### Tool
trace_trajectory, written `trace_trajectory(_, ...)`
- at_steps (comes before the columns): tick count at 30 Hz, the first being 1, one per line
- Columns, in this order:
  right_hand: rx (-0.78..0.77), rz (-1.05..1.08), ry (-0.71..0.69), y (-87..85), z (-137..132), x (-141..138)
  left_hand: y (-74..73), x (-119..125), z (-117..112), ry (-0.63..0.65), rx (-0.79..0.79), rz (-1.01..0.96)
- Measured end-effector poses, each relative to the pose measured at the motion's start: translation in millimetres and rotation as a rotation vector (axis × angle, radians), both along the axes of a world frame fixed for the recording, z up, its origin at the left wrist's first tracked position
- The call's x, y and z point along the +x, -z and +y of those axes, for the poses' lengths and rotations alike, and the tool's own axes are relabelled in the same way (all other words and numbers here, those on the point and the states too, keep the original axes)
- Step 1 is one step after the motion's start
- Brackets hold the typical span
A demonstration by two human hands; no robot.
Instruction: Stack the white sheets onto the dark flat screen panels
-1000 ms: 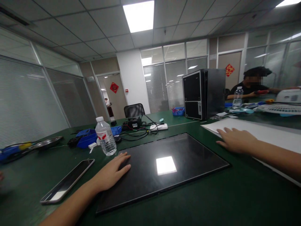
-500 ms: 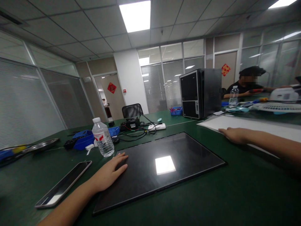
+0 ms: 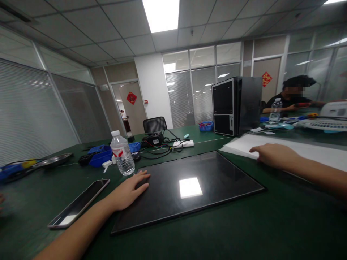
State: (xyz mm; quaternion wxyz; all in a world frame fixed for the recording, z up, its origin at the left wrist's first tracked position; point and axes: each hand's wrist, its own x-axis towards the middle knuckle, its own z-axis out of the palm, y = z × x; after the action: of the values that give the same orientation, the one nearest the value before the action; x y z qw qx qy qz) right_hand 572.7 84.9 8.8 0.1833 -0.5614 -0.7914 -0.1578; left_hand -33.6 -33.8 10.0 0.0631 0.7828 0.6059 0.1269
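Note:
A dark, glossy flat screen panel (image 3: 165, 206) lies on the green table (image 3: 217, 238), reflecting a ceiling light. My left hand (image 3: 130, 189) rests on its left side, fingers stretched out over the surface. To the right, my right hand (image 3: 276, 155) is at the near edge of a large white sheet (image 3: 303, 148). Its index finger extends over the sheet and the thumb is low at the edge; the other fingers are hidden. Close to my left hand stand a water bottle (image 3: 122, 155) and a smartphone (image 3: 80, 204) lying flat.
A black computer tower (image 3: 235, 106) stands behind the panel. Cables, a black device (image 3: 153, 140) and a white power strip (image 3: 183, 143) lie at the back. Blue bins (image 3: 100, 157) are at left. A person (image 3: 292, 95) sits far right; part of a blurred hand (image 3: 1, 201) shows at the left edge.
The white sheet has slid left and nearer, with my right hand moving along with it. My left hand stays on the panel. The view has shifted slightly, and a blurred hand appears at far left.

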Motion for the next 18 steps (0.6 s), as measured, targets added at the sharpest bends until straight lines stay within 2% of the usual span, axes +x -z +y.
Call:
trace_trajectory(3, -0.059, -0.042, 0.035, -7.9, -7.1, -11.2, -1.0, 1.7, 0.1, -0.052, 0.039, 0.054)
trace_trajectory(7, -0.018, -0.080, 0.016, -23.4, -26.1, -34.2, -3.9, 9.6, -3.2, -0.232, 0.075, 0.176)
trace_trajectory(8, -0.005, -0.093, -0.036, -27.0, -32.5, -40.9, -4.6, 11.6, -4.3, -0.266, 0.077, 0.193)
trace_trajectory(10, -0.007, -0.133, -0.241, -32.0, -45.4, -54.6, -5.3, 13.9, -5.9, -0.299, 0.077, 0.198)
trace_trajectory(12, -0.068, -0.160, -0.489, -33.2, -56.7, -67.5, -4.6, 12.5, -6.0, -0.297, 0.074, 0.168)
trace_trajectory(14, -0.162, -0.142, -0.658, -31.6, -64.6, -78.4, -3.0, 7.4, -4.7, -0.290, 0.040, 0.118)
trace_trajectory(18, -0.292, -0.057, -0.734, -26.9, -69.9, -90.0, -0.3, -7.7, -0.8, -0.282, -0.034, 0.015)
